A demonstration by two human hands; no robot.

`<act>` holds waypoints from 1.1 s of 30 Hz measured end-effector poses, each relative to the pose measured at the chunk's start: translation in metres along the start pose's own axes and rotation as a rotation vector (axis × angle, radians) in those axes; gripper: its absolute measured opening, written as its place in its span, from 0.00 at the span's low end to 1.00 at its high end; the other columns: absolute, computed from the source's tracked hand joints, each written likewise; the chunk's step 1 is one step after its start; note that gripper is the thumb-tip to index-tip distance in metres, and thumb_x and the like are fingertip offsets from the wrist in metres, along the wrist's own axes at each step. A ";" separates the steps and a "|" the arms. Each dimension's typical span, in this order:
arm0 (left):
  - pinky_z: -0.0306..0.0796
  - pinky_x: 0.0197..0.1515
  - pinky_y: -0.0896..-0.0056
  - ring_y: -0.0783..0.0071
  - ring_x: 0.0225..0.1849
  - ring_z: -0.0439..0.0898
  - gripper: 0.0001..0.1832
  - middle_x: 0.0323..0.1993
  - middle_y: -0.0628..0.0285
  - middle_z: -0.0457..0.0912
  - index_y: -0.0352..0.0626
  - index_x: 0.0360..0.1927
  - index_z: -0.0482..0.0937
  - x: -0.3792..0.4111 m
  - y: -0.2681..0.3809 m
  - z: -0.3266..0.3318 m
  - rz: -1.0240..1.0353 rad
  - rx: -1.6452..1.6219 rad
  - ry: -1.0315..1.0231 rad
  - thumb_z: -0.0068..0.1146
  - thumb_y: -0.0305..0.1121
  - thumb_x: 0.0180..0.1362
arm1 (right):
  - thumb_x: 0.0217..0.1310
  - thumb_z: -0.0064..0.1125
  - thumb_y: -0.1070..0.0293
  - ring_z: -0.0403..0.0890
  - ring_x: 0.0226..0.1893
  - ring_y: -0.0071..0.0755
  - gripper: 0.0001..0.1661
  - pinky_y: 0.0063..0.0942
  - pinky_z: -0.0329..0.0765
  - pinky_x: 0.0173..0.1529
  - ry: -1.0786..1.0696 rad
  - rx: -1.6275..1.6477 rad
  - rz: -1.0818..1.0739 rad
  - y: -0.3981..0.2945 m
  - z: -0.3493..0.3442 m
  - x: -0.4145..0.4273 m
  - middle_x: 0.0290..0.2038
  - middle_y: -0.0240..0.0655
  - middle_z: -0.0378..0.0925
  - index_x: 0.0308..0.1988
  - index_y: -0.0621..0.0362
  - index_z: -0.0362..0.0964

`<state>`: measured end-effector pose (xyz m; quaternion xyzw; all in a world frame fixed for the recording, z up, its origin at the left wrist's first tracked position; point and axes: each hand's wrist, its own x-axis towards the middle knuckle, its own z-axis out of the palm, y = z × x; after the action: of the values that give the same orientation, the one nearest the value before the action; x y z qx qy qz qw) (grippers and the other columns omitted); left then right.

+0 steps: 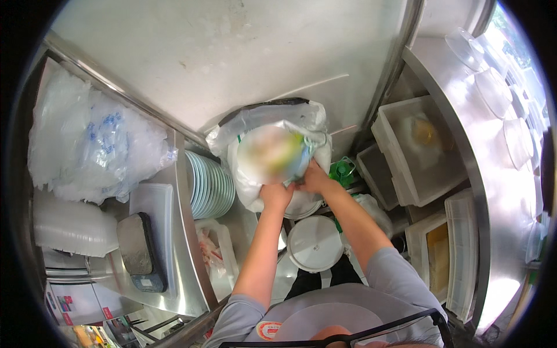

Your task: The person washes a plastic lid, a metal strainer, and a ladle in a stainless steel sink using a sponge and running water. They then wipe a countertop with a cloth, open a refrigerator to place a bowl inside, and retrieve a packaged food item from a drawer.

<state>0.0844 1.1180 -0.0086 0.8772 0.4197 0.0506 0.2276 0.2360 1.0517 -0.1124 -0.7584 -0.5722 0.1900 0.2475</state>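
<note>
Against the wall straight ahead stands a large white plastic sack (251,193), its upper edge folded loosely and a black strip along the back. Its middle is blurred in the picture, so what is printed or lies there cannot be made out. At the sack's near side my left hand (277,195) grips the plastic, its fingertips partly hidden. Close by on the right, my right hand (315,177) holds the sack's edge with bent fingers. A round white lidded bucket (315,243) stands below my hands, near my legs.
Left, a steel counter (187,269) carries plastic bags (104,139), stacked clear containers (72,222) and a scale (139,250). Beside it are stacked pale plates (211,185). Right, plastic bins (400,191) sit beneath a steel counter (474,143); a green bottle (341,172) stands near the sack.
</note>
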 end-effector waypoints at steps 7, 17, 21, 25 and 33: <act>0.47 0.72 0.58 0.55 0.72 0.53 0.34 0.72 0.57 0.55 0.56 0.70 0.58 0.063 -0.098 0.110 0.193 0.314 -0.178 0.45 0.51 0.61 | 0.48 0.67 0.51 0.52 0.68 0.60 0.38 0.45 0.54 0.70 -0.419 -0.343 0.178 -0.005 0.033 -0.036 0.68 0.54 0.53 0.58 0.56 0.71; 0.54 0.68 0.56 0.53 0.66 0.61 0.30 0.65 0.56 0.63 0.52 0.65 0.64 0.159 -0.119 0.135 0.088 0.226 -0.015 0.47 0.50 0.59 | 0.43 0.72 0.51 0.55 0.66 0.59 0.53 0.59 0.57 0.62 0.653 0.075 -0.096 -0.069 -0.074 0.028 0.66 0.51 0.56 0.67 0.45 0.56; 0.57 0.66 0.55 0.52 0.64 0.64 0.29 0.63 0.55 0.67 0.50 0.62 0.67 0.159 -0.149 0.151 0.014 0.129 -0.002 0.48 0.50 0.59 | 0.42 0.72 0.52 0.54 0.68 0.53 0.51 0.60 0.55 0.61 0.047 -0.140 -0.011 -0.048 -0.005 0.061 0.66 0.49 0.57 0.67 0.40 0.59; 0.60 0.64 0.54 0.51 0.62 0.67 0.28 0.60 0.54 0.70 0.49 0.60 0.70 0.101 -0.207 0.183 -0.159 -0.044 -0.112 0.48 0.49 0.58 | 0.44 0.68 0.59 0.57 0.66 0.50 0.38 0.60 0.55 0.60 -0.093 -0.278 -0.010 -0.028 0.061 0.070 0.63 0.47 0.61 0.59 0.40 0.69; 0.60 0.65 0.54 0.48 0.67 0.63 0.40 0.63 0.49 0.67 0.50 0.67 0.63 0.026 -0.123 0.060 0.047 -0.117 -0.156 0.65 0.41 0.49 | 0.55 0.54 0.54 0.64 0.64 0.44 0.26 0.66 0.48 0.62 -0.308 -0.437 0.294 0.027 0.132 0.144 0.65 0.34 0.64 0.55 0.44 0.74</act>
<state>0.0303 1.1832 -0.1190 0.8733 0.3765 0.0119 0.3091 0.2207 1.2048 -0.2354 -0.8307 -0.5144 0.2089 -0.0412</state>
